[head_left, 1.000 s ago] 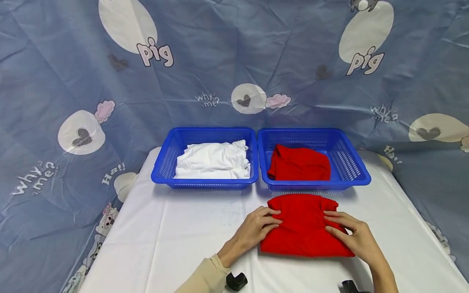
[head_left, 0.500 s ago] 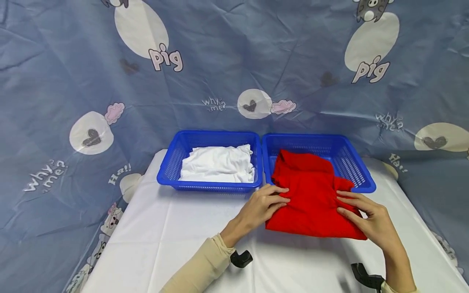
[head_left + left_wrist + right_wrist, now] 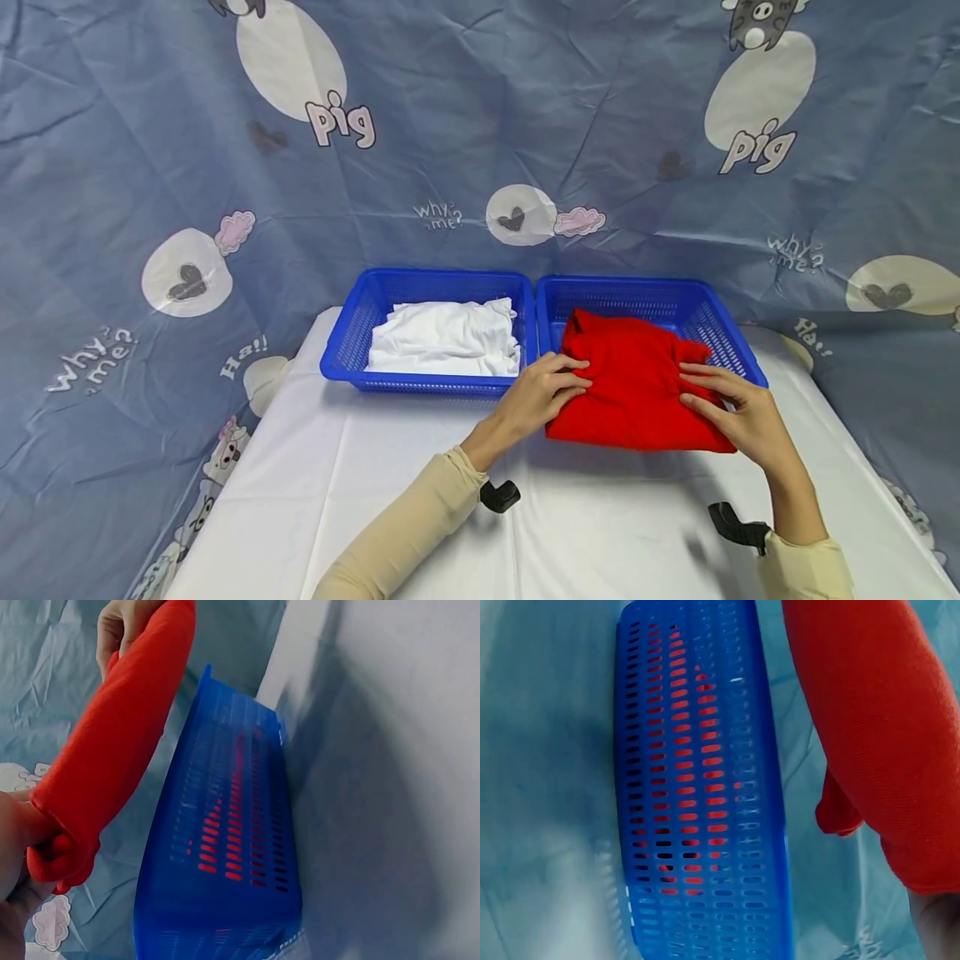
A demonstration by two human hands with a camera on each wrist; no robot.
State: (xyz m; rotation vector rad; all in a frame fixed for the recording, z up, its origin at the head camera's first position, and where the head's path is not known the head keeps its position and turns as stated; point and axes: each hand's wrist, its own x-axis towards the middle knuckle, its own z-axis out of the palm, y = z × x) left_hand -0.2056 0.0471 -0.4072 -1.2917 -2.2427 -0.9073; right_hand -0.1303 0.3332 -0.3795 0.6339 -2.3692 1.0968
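A folded red garment [image 3: 637, 404] is held up between both hands, over the front rim of the right-hand blue basket [image 3: 726, 333]. My left hand [image 3: 536, 393] pinches its left side, fingers on top and thumb beneath, as the left wrist view shows. On the opposite side my right hand [image 3: 738, 410] grips the other edge, fingertips lying on the cloth. Both wrist views show the garment above the basket's rim, clear of the table. More red cloth [image 3: 682, 754] inside that basket shows through the slots; from the head view the held garment hides most of it.
Beside it on the left stands a second blue basket [image 3: 427, 382] holding folded white cloth [image 3: 444, 340]. Both baskets are at the back of the white-covered table [image 3: 420, 442], close to a blue-grey printed curtain [image 3: 420, 125]. Black wrist mounts [image 3: 738, 527] stick out below the hands.
Both hands have lifted the folded red garment off the table and carried it forward to the right-hand basket. Its near edge has moved farther from me. The head view has shifted slightly.
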